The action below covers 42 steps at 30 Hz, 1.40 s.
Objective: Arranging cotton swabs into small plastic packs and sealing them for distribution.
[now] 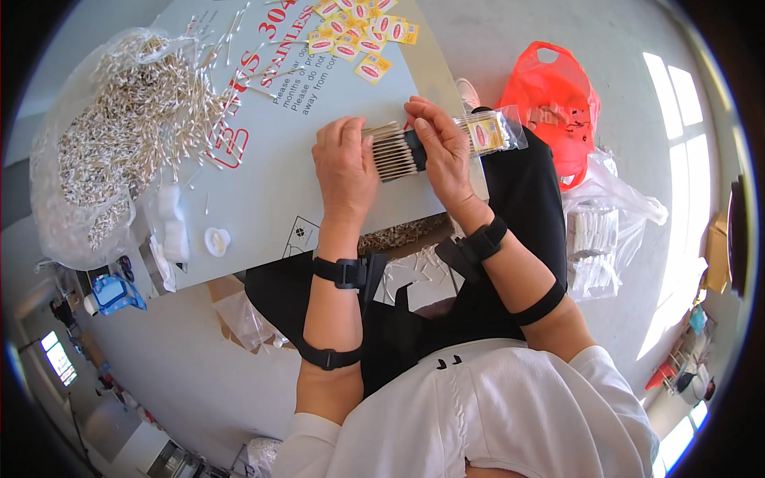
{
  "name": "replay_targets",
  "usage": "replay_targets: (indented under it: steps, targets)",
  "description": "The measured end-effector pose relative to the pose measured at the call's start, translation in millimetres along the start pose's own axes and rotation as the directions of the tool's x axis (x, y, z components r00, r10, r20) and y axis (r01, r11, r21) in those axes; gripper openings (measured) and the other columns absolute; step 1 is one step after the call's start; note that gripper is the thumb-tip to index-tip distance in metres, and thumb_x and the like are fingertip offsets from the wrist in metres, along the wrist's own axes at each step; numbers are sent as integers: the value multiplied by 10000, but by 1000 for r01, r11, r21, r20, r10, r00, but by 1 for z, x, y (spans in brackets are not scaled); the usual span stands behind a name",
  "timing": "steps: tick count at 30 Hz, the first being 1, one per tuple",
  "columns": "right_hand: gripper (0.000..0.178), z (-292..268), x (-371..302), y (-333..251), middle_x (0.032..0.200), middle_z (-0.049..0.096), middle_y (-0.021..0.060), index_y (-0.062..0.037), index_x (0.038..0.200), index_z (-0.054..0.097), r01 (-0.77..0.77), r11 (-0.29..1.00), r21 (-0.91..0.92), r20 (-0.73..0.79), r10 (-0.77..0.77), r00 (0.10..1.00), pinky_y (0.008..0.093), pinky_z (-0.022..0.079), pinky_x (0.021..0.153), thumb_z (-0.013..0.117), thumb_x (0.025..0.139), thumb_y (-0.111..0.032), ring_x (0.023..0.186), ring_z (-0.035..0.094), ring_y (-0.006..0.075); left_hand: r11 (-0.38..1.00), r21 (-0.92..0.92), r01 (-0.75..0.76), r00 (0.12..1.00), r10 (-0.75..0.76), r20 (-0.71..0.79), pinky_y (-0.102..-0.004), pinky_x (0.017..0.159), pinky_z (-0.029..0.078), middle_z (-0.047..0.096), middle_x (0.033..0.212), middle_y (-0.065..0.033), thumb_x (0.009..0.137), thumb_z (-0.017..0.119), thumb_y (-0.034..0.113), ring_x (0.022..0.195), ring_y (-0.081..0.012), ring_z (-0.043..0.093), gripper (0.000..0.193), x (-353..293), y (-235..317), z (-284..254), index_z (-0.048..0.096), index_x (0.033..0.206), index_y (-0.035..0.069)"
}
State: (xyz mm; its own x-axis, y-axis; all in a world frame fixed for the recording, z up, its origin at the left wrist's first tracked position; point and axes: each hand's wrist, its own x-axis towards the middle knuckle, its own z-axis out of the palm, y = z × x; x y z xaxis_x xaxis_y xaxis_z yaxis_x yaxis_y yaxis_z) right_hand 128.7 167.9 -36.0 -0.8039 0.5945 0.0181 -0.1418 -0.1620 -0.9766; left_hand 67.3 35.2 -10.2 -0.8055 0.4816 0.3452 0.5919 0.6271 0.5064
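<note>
A flat row of wooden-stick cotton swabs (390, 153) lies between my two hands over the table's right edge. My left hand (346, 163) is closed on the row's left end, thumb along the sticks. My right hand (444, 155) is closed over its other side, fingers curled at a dark band (415, 150) that crosses the sticks. What the band is made of I cannot tell. Just beyond my right hand lies a clear plastic bag (514, 127) holding swabs and a yellow label (484, 133). My right fingers hide part of where row and bag meet.
A large clear bag of loose cotton swabs (119, 135) spills at the table's left. Yellow printed cards (371, 68) lie at the far side. A small white cup (216, 241) stands near the front edge. A red plastic bag (550, 111) and packed white bundles (592, 231) sit at right.
</note>
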Motion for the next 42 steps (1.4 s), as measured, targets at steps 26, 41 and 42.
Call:
replay_targets:
  steps: [26, 41, 42]
  targets:
    - [76, 1, 36, -21, 857, 632, 150, -68, 815, 648, 278, 494, -824, 317, -3, 948, 464, 520, 669, 574, 823, -83, 768, 640, 378, 986, 26, -165, 979, 160, 129, -383, 740, 412, 535, 848, -53, 751, 651, -14, 849, -267, 515, 135, 22, -20, 0, 559, 809, 66]
    - [147, -1, 31, -13, 957, 634, 188, -11, 922, 675, 309, 707, -636, 237, -202, 950, 437, 527, 764, 567, 833, 31, 857, 626, 405, 985, 102, -137, 983, 123, 140, -404, 914, 418, 552, 1136, -57, 797, 654, 13, 1117, -287, 487, 292, 11, -10, -1, 629, 1079, 83]
    - [162, 0, 27, -14, 1031, 631, 190, -3, 975, 665, 310, 767, -563, 229, -215, 949, 409, 521, 806, 562, 854, 30, 916, 630, 384, 988, 95, -121, 983, 106, 150, -411, 921, 416, 553, 1142, -67, 819, 638, 25, 1114, -290, 484, 272, 7, -11, 0, 628, 1085, 82]
